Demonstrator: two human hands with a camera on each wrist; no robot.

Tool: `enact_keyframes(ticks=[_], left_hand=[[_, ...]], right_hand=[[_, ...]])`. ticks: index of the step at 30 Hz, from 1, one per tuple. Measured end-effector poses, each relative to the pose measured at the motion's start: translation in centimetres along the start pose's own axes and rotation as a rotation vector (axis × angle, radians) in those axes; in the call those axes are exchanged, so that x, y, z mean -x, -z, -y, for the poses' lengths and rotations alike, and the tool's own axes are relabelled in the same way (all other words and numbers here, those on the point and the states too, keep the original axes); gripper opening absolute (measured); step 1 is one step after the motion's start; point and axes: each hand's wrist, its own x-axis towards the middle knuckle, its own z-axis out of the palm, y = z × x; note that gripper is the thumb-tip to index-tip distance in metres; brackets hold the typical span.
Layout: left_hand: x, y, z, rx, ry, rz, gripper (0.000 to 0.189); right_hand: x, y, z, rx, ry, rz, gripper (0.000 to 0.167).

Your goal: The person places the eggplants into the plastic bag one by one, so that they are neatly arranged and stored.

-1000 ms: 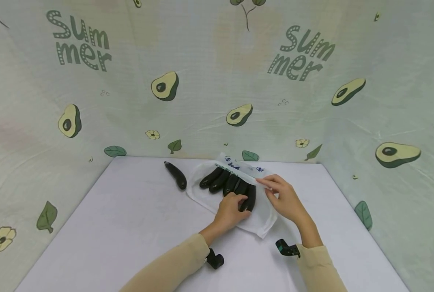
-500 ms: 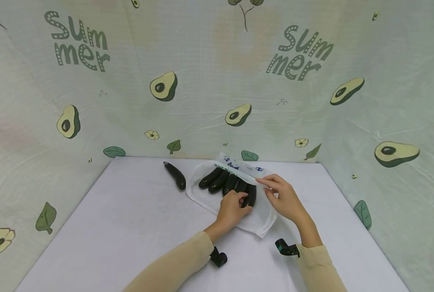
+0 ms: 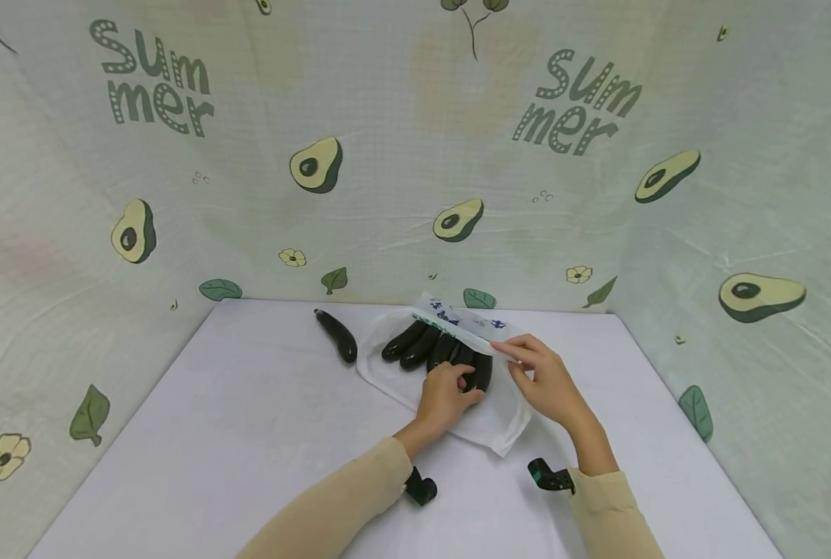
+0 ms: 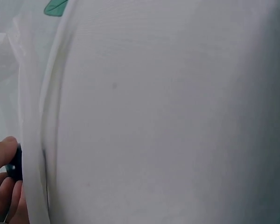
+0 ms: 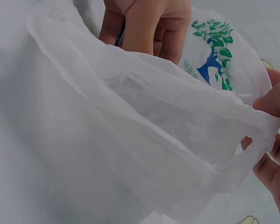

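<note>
On the table, a thin white plastic bag with blue and green print lies spread out, several dark eggplants side by side at its mouth. My left hand grips the near end of the rightmost eggplant, whose far end is hidden under the bag's upper layer. In the left wrist view only a dark bit of that eggplant shows between the fingers. Pinched by my right hand is the bag's upper edge, near a handle hole. The right wrist view has the left hand within the bag's opening.
One more eggplant lies on the white tabletop, left of the bag. A printed cloth with avocados stands as a wall behind the table and along both sides. Each wrist wears a small black camera.
My left hand has slid slightly forward and right, pushing the gripped eggplant farther under the bag's upper layer. The right hand stays in place, still pinching the bag's edge.
</note>
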Motion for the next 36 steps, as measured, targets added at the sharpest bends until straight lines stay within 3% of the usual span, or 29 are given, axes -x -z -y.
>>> enact_keyframes(ticks=[12,18,28,36], left_hand=[[0.1,0.6,-0.1,0.013,-0.001,0.053,0.045],[0.4,1.6,0.3,0.031,0.001,0.082,0.044],[0.2,6.0,1.3,0.046,-0.024,0.033,0.042],[0.1,9.8,2.8,0.067,-0.003,-0.004,0.041]], right_hand=[[0.0,0.1,0.0,0.009,0.003,-0.004,0.045],[0.0,0.1,-0.1,0.004,0.015,-0.023,0.045],[0.0,0.0,0.0,0.005,-0.004,-0.016,0.046],[0.0,0.0,0.1,0.011,-0.011,-0.007,0.045]])
